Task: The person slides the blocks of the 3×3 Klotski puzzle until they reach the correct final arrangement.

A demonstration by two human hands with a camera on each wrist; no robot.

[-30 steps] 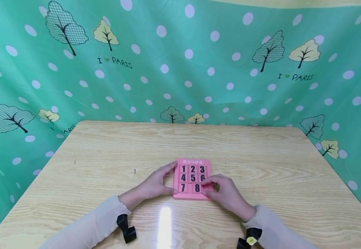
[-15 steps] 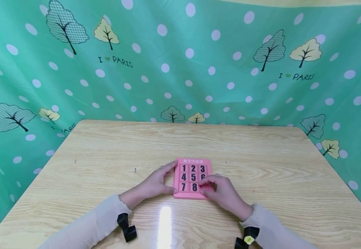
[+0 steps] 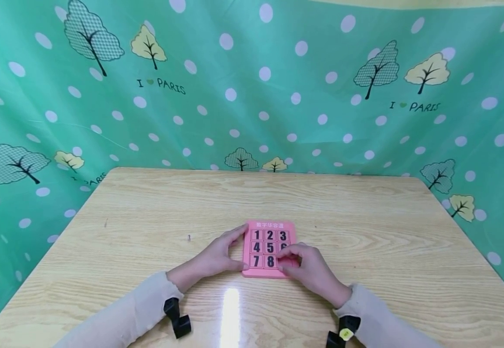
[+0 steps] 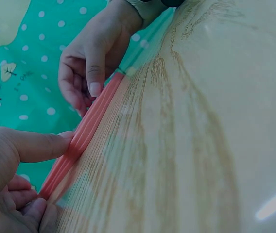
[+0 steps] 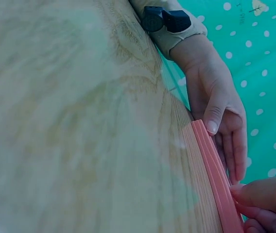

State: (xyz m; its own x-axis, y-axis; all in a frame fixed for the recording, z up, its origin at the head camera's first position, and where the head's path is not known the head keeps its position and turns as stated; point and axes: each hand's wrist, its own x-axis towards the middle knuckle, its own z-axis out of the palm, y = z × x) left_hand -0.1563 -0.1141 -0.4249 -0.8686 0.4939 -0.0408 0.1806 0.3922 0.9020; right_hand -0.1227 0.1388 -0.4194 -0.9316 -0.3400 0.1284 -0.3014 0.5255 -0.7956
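Observation:
A pink number slide puzzle (image 3: 273,224) lies flat on the table, its tiles reading 1 to 8. My left hand (image 3: 212,258) holds its left side, with the thumb at the lower left corner and a finger at the upper left. In the left wrist view that thumb (image 4: 55,145) presses along the near edge. My right hand (image 3: 314,268) has thumb and forefinger, both bent, at the right edge of the 8 tile (image 3: 270,261), which sits beside the 7 tile (image 3: 256,261). Right fingers partly cover the 6 tile (image 3: 283,245) and hide much of the lower right slot.
The wood-grain table (image 3: 147,208) reaches back to a green dotted curtain (image 3: 260,96). A bright light reflection (image 3: 231,314) shows near the front, and a small dark mark (image 3: 188,238) left of the puzzle. Both wrists wear black camera mounts.
The 8 tile has slid left against the 7 tile, closing the gap between them. My right hand has moved slightly left with it; the left hand stays at the puzzle's side.

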